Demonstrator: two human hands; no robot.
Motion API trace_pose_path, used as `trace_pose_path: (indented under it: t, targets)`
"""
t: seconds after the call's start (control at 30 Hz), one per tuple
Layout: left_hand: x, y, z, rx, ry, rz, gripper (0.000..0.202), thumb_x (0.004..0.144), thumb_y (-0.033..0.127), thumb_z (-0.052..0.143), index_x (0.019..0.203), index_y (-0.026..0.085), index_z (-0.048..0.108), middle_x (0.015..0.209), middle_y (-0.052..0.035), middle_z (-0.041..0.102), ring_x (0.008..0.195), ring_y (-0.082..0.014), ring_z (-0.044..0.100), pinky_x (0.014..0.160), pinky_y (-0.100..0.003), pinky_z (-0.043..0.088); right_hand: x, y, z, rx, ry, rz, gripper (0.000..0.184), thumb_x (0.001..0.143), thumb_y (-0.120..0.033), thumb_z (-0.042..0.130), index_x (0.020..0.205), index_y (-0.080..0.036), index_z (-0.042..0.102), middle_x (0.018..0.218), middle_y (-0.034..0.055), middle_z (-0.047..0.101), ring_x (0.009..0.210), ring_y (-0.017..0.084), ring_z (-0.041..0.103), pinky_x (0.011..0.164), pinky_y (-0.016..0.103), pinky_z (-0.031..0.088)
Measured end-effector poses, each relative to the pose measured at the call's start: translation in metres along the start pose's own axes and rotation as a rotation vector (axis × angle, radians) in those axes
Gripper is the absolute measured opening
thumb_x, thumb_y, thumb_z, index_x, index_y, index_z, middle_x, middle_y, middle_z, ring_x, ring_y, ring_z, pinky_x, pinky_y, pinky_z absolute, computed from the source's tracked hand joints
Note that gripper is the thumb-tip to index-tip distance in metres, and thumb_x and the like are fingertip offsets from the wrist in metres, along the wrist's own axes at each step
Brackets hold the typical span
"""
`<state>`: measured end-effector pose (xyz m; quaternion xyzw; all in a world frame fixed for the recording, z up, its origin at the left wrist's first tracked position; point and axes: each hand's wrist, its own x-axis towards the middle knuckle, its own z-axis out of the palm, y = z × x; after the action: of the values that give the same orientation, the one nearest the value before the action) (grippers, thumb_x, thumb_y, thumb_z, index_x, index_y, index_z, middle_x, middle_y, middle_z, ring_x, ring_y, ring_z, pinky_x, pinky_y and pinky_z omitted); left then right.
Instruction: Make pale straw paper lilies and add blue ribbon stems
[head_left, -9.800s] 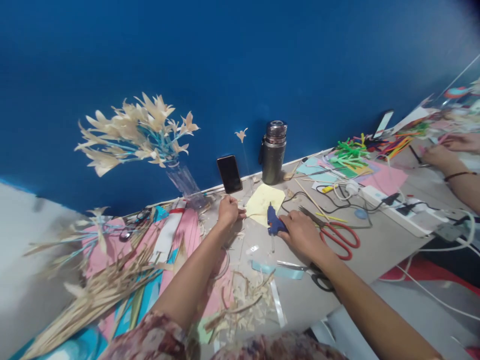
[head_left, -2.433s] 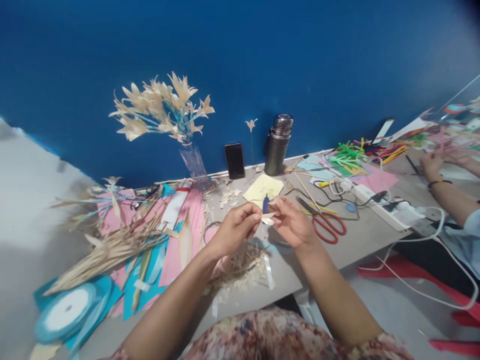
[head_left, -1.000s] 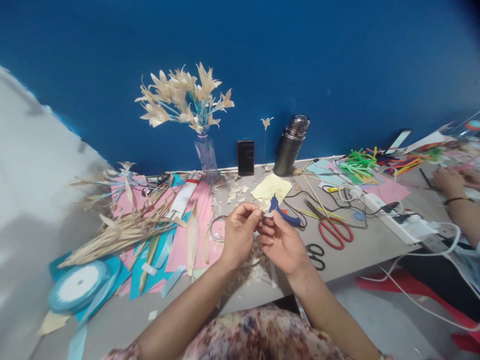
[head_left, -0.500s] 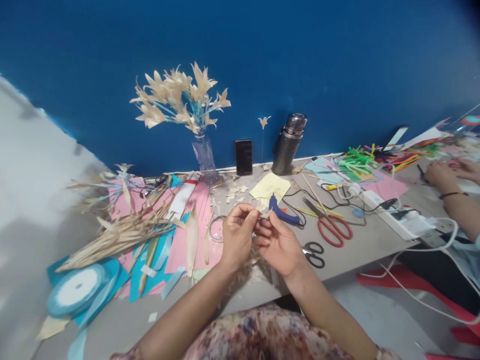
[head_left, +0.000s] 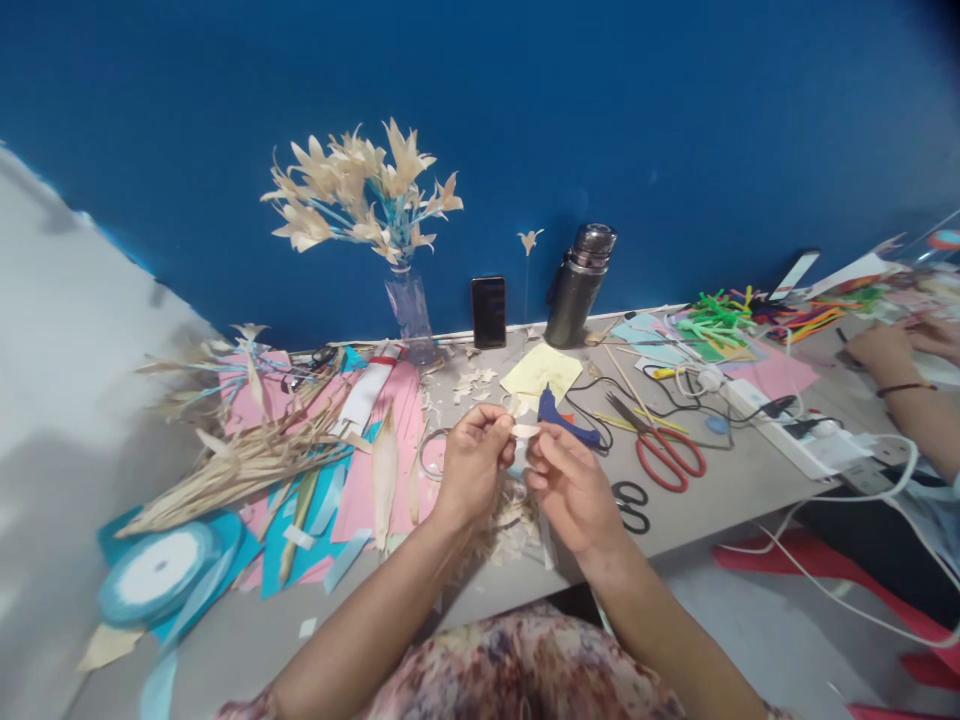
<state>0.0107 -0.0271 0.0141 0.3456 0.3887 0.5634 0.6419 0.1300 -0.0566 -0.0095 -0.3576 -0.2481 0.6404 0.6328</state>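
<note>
Above the table [head_left: 697, 505], left hand [head_left: 471, 468] and right hand [head_left: 570, 482] pinch one pale petal [head_left: 524, 431] (fingertips closed) — glue gun [head_left: 564, 423] just beyond.

Vase [head_left: 409, 305], phone [head_left: 488, 311], flask [head_left: 577, 288] stood left to right against wall; glue gun [head_left: 562, 418] before them (scissors [head_left: 664, 445] right); ribbon spool [head_left: 154, 573], probably, far left.

Grey table [head_left: 720, 500], red scissors [head_left: 670, 452], blue glue gun [head_left: 564, 421], pink paper [head_left: 390, 440]

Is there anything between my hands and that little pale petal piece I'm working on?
Nothing visible does. The left hand and the right hand both already pinch the pale petal piece at its ends, above the table.
</note>
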Motion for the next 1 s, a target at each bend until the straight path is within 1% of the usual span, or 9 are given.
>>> trace_pose_path:
  t: [0.1, 0.17, 0.23, 0.33, 0.47, 0.6, 0.8, 0.9, 1.0]
  targets:
    - [0.0, 0.006, 0.0, -0.112, -0.059, -0.122, 0.036, 0.068, 0.035, 0.085, 0.078, 0.015, 0.057, 0.054, 0.0076, 0.049, 0.045, -0.003, 0.039, 0.045, -0.015, 0.028, -0.001, -0.006, -0.012, -0.528, 0.109, -0.509, 0.019, 0.079, -0.022, 0.079, 0.097, -0.025, 0.073, 0.09, 0.0015, 0.067, 0.072, 0.013, 0.056, 0.068, 0.028, 0.05]
    - [-0.002, 0.009, 0.001, -0.153, -0.082, -0.173, 0.036, 0.065, 0.032, 0.087, 0.076, 0.015, 0.057, 0.056, 0.0073, 0.049, 0.045, -0.0025, 0.04, 0.045, -0.015, 0.028, 0.0, -0.013, -0.017, -0.795, 0.08, -0.791, 0.025, 0.08, -0.016, 0.076, 0.101, -0.029, 0.074, 0.099, 0.0039, 0.069, 0.079, 0.017, 0.06, 0.074, 0.033, 0.051]
    - [-0.005, 0.01, 0.003, -0.168, -0.096, -0.206, 0.037, 0.063, 0.03, 0.088, 0.075, 0.014, 0.057, 0.057, 0.0069, 0.05, 0.046, -0.0022, 0.04, 0.045, -0.015, 0.028, 0.003, -0.021, -0.02, -0.958, -0.005, -0.989, 0.031, 0.081, -0.011, 0.073, 0.105, -0.031, 0.074, 0.1, 0.0057, 0.071, 0.084, 0.021, 0.063, 0.073, 0.036, 0.052]
    - [-0.008, 0.01, 0.007, -0.155, -0.098, -0.238, 0.037, 0.062, 0.03, 0.088, 0.074, 0.014, 0.057, 0.059, 0.0062, 0.051, 0.045, -0.0019, 0.041, 0.044, -0.015, 0.027, 0.008, -0.031, -0.022, -1.125, -0.116, -1.148, 0.034, 0.083, -0.009, 0.07, 0.107, -0.032, 0.075, 0.095, 0.0065, 0.073, 0.086, 0.023, 0.065, 0.074, 0.039, 0.053]
    - [-0.01, 0.009, 0.008, -0.037, -0.079, -0.214, 0.033, 0.064, 0.033, 0.085, 0.071, 0.013, 0.06, 0.058, 0.0033, 0.057, 0.045, -0.0032, 0.044, 0.045, -0.016, 0.028, 0.012, -0.04, -0.024, -1.254, -0.172, -1.208, 0.027, 0.084, -0.01, 0.07, 0.1, -0.031, 0.077, 0.088, 0.006, 0.073, 0.078, 0.022, 0.064, 0.071, 0.037, 0.051]
    - [-0.012, 0.01, 0.007, 0.102, -0.029, -0.125, 0.029, 0.067, 0.034, 0.083, 0.071, 0.011, 0.066, 0.061, -0.0011, 0.065, 0.047, -0.0052, 0.05, 0.047, -0.017, 0.032, 0.011, -0.046, -0.019, -1.246, -0.174, -1.212, 0.02, 0.083, -0.011, 0.068, 0.092, -0.027, 0.075, 0.083, 0.0064, 0.072, 0.077, 0.022, 0.064, 0.071, 0.038, 0.051]
    - [-0.013, 0.01, 0.007, 0.04, -0.012, -0.194, 0.027, 0.063, 0.032, 0.083, 0.07, 0.012, 0.066, 0.062, -0.0012, 0.066, 0.046, -0.006, 0.051, 0.043, -0.017, 0.031, 0.005, -0.053, -0.014, -1.263, -0.121, -1.163, 0.015, 0.084, -0.012, 0.066, 0.086, -0.026, 0.071, 0.079, 0.0053, 0.069, 0.077, 0.022, 0.064, 0.07, 0.036, 0.05]
    - [-0.013, 0.009, 0.007, 0.05, 0.008, -0.163, 0.025, 0.065, 0.031, 0.082, 0.068, 0.012, 0.066, 0.062, -0.001, 0.065, 0.045, -0.0056, 0.05, 0.041, -0.017, 0.03, 0.001, -0.056, -0.013, -1.259, -0.092, -1.116, 0.014, 0.084, -0.012, 0.065, 0.084, -0.025, 0.069, 0.078, 0.0046, 0.068, 0.074, 0.02, 0.062, 0.067, 0.034, 0.049]
    - [-0.013, 0.008, 0.008, 0.105, 0.026, -0.112, 0.024, 0.067, 0.031, 0.08, 0.067, 0.012, 0.066, 0.062, -0.0016, 0.066, 0.045, -0.0058, 0.05, 0.04, -0.017, 0.03, -0.001, -0.057, -0.011, -1.262, -0.1, -1.086, 0.012, 0.086, -0.012, 0.064, 0.083, -0.024, 0.066, 0.079, 0.0044, 0.067, 0.072, 0.019, 0.061, 0.066, 0.032, 0.049]
